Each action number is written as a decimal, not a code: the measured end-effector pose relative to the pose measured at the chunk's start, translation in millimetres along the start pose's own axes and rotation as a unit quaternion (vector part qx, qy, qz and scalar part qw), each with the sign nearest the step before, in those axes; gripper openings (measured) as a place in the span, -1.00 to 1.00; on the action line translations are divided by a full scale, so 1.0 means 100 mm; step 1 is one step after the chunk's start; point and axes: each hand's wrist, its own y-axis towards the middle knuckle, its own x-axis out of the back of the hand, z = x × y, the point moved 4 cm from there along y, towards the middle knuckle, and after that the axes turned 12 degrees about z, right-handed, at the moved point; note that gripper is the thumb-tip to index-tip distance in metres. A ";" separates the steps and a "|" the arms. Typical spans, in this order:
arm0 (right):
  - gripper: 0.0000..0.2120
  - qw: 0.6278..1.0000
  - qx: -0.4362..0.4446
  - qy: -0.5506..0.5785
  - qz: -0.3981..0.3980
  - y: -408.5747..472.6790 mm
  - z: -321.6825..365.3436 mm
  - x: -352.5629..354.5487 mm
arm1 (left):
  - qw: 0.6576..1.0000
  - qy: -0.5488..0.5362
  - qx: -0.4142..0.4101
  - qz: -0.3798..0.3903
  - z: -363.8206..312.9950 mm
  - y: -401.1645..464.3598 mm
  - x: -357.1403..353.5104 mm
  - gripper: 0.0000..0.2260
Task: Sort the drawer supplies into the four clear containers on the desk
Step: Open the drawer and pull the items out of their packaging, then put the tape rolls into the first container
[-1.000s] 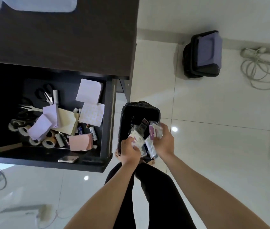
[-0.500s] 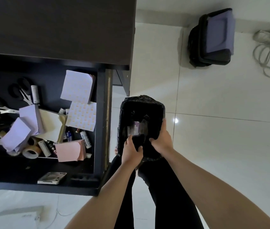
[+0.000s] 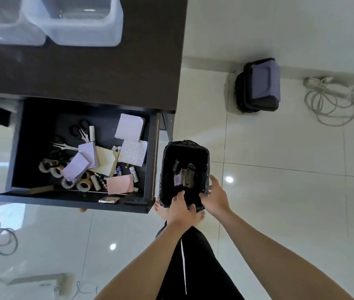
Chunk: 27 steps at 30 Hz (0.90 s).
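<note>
From the head camera, we look down on an open drawer [image 3: 78, 156] under the dark desk [image 3: 107, 68], with a black-lined bin [image 3: 184, 172] on the floor just beside the drawer's right side. Our left hand [image 3: 180, 210] rests on the bin's near rim, fingers curled over the edge, holding nothing else. Our right hand [image 3: 215, 198] hovers at the bin's near right corner, fingers spread and empty; whether it touches the liner we cannot quite tell. Small wrappers [image 3: 183, 177] lie at the bottom of the bin.

The supplies are in the drawer: scissors [image 3: 81, 132], tape rolls [image 3: 83, 185], note pads [image 3: 129, 127], batteries [image 3: 134, 174] and a pink pad [image 3: 120, 184], all jumbled together. Two of the clear containers [image 3: 85, 20] show at the desk's far edge, apparently empty.

We judge the discarding of rubbish finished and the sorting barely begun. Next we should let go of the bin, reach left into the drawer, pick one kind of item, and lift it up to a container.
</note>
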 end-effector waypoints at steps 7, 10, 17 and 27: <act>-0.58 0.991 0.065 0.099 -0.056 -0.38 0.33 -0.01 | 0.988 -0.011 -0.131 -0.078 -0.43 -0.56 0.41 -0.67; -0.68 0.983 0.105 0.124 -0.084 -0.53 0.53 -0.09 | 0.976 -0.033 -0.166 -0.134 -0.48 -0.76 0.75 -0.68; -0.76 0.957 0.242 0.109 -0.113 -0.78 1.39 -0.41 | 0.955 -0.068 -0.153 -0.246 -0.11 -1.05 1.62 -0.75; -0.80 0.961 0.272 0.023 -0.037 -0.61 2.42 -1.47 | 0.964 -0.068 -0.042 -0.252 1.14 -1.05 2.93 -0.71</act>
